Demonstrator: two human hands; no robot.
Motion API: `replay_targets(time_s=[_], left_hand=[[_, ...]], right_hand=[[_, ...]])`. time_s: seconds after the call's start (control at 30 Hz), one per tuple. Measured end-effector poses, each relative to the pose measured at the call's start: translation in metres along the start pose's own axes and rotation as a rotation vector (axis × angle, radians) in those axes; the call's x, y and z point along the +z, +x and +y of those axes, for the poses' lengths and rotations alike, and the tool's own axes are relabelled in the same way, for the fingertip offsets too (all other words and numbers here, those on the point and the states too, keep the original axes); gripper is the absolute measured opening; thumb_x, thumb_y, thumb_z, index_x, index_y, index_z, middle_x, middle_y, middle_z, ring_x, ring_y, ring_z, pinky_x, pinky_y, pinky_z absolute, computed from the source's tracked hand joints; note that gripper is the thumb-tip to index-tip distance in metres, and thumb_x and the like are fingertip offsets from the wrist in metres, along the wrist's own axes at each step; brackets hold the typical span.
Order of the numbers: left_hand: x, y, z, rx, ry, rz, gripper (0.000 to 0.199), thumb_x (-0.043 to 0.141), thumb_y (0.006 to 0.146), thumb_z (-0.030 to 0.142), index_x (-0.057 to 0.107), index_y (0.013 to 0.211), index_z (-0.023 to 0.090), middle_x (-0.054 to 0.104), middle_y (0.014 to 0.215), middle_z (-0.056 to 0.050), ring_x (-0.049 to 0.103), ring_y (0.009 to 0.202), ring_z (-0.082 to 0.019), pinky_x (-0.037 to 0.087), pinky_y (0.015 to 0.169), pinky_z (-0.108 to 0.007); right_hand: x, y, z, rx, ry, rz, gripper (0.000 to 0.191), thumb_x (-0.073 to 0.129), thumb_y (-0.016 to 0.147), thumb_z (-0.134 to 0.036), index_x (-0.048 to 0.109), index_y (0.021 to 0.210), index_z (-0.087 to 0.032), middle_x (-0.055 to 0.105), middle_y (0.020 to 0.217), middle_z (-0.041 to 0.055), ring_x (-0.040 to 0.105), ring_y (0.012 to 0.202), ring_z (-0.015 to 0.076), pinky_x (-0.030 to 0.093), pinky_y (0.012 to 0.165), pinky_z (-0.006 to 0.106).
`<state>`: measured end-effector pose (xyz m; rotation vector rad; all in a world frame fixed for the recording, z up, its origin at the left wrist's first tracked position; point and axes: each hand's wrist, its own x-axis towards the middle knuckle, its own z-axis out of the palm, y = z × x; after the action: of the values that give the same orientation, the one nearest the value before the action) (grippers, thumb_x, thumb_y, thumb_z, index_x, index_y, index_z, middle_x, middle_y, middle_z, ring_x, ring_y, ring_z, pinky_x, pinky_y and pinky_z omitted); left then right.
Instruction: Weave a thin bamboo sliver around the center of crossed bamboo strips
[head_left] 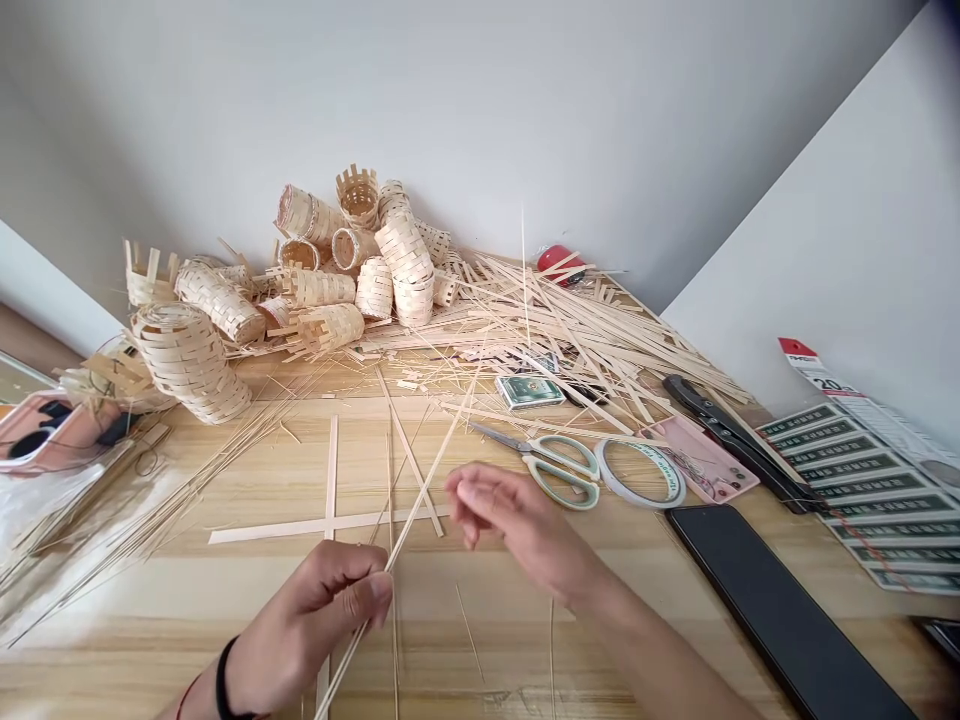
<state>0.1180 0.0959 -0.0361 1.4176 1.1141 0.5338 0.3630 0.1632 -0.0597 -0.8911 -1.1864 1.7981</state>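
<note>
My left hand [319, 615], with a black band at the wrist, pinches a few thin bamboo strips [431, 485] between thumb and fingers. They slant from the bottom edge up to the right, raised over the table. Just right of them hovers my right hand [517, 525], its fingers loosely bent and apart, with nothing visible in them. Beneath lie two flat strips crossed, an upright one [332, 465] and a level one [255, 530]. Another flat strip [409, 450] lies slanted beside thin splints on the wooden table [225, 620].
Small woven baskets [195, 365] are heaped at the back left, loose strips [600, 335] at the back right. Scissors [562, 465], a tape roll [641, 472], a pink tray [705, 460], a black-handled tool [739, 440] and a black phone [780, 610] lie to the right.
</note>
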Motion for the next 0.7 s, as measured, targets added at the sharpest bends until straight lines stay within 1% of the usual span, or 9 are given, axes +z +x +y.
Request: replay_targets(time_s=[0.07,0.13,0.17,0.27,0.37,0.47,0.57,0.7], left_hand=[[0.001,0.0,0.001,-0.018,0.042,-0.024,0.054,0.043,0.103,0.06,0.056,0.071,0.018,0.046,0.068,0.001,0.044,0.068,-0.015,0.034,0.068,-0.029],[0.003,0.0,0.0,-0.033,0.076,-0.047,0.055,0.043,0.103,0.06,0.061,0.073,0.018,0.047,0.068,0.001,0.045,0.069,-0.016,0.034,0.068,-0.029],[0.003,0.001,0.0,-0.036,0.084,-0.057,0.055,0.043,0.103,0.061,0.063,0.074,0.018,0.046,0.069,0.001,0.045,0.069,-0.015,0.035,0.068,-0.028],[0.004,0.002,-0.002,-0.025,0.085,-0.09,0.056,0.042,0.102,0.062,0.067,0.078,0.017,0.045,0.068,0.001,0.044,0.068,-0.015,0.035,0.066,-0.027],[0.004,0.004,-0.003,-0.007,0.097,-0.11,0.056,0.041,0.104,0.059,0.07,0.082,0.018,0.046,0.068,0.001,0.045,0.067,-0.015,0.036,0.065,-0.026],[0.004,0.006,-0.003,0.015,0.129,-0.122,0.055,0.039,0.105,0.056,0.073,0.085,0.018,0.048,0.069,0.001,0.047,0.068,-0.015,0.037,0.066,-0.025],[0.004,0.005,-0.003,0.036,0.16,-0.11,0.056,0.038,0.105,0.057,0.074,0.085,0.018,0.048,0.068,0.001,0.048,0.068,-0.015,0.038,0.066,-0.025],[0.004,0.005,-0.001,0.033,0.186,-0.09,0.056,0.038,0.105,0.056,0.072,0.084,0.018,0.047,0.068,0.001,0.047,0.066,-0.015,0.038,0.065,-0.025]], right_hand=[[0.012,-0.006,0.003,0.04,-0.032,-0.154,0.035,0.072,0.092,-0.05,0.072,0.101,-0.016,0.068,0.082,0.0032,0.058,0.063,0.0122,0.048,0.063,0.028],[0.021,-0.01,0.006,0.065,-0.016,-0.234,0.036,0.072,0.092,-0.05,0.073,0.102,-0.015,0.067,0.084,0.0034,0.057,0.066,0.0121,0.048,0.064,0.027],[0.024,-0.012,0.007,0.073,-0.008,-0.252,0.036,0.072,0.092,-0.049,0.073,0.101,-0.015,0.066,0.084,0.0037,0.057,0.067,0.0122,0.048,0.064,0.027],[0.028,-0.014,0.01,0.077,-0.026,-0.255,0.036,0.07,0.094,-0.048,0.076,0.099,-0.014,0.066,0.083,0.0045,0.058,0.07,0.0127,0.049,0.065,0.026],[0.027,-0.015,0.012,0.072,-0.071,-0.234,0.037,0.068,0.096,-0.049,0.076,0.095,-0.013,0.067,0.082,0.0047,0.057,0.068,0.0126,0.048,0.066,0.027],[0.025,-0.014,0.013,0.068,-0.095,-0.205,0.036,0.068,0.096,-0.049,0.072,0.09,-0.014,0.067,0.08,0.004,0.056,0.067,0.0124,0.047,0.066,0.027],[0.025,-0.013,0.012,0.069,-0.103,-0.194,0.036,0.068,0.096,-0.05,0.067,0.085,-0.016,0.066,0.079,0.0029,0.055,0.066,0.0127,0.046,0.066,0.027],[0.025,-0.014,0.009,0.067,-0.135,-0.199,0.04,0.063,0.097,-0.055,0.063,0.084,-0.017,0.064,0.078,0.0026,0.055,0.067,0.0136,0.045,0.067,0.028]])
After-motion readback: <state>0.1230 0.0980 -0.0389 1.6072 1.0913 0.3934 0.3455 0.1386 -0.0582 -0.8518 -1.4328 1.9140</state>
